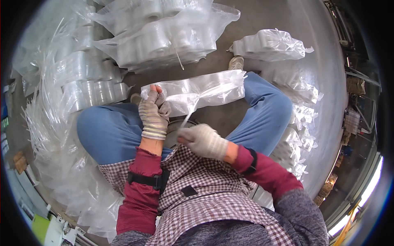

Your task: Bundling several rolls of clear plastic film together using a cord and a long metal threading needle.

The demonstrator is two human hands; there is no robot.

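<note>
A long pack of clear-wrapped rolls (pixel 221 88) lies across in front of me, between my bent knees. My left hand (pixel 153 112), in a striped knit glove with bare fingertips, is closed on the gathered plastic at the pack's left end. From the middle of the pack, where the film is drawn into creases, a thin white plastic strip (pixel 188 117) runs down toward me. My right hand (pixel 204 141), in a pale knit glove, pinches the strip's lower end; its fingertips are slightly blurred. What lies under the pack is mostly hidden.
Large bags of clear-wrapped rolls (pixel 164 41) stand ahead. To the left are stacked rolls (pixel 92 92) and a long bundle of loose white strips (pixel 43 115). Another wrapped pack (pixel 269 45) sits at the far right, and several more packs (pixel 291 143) line my right side.
</note>
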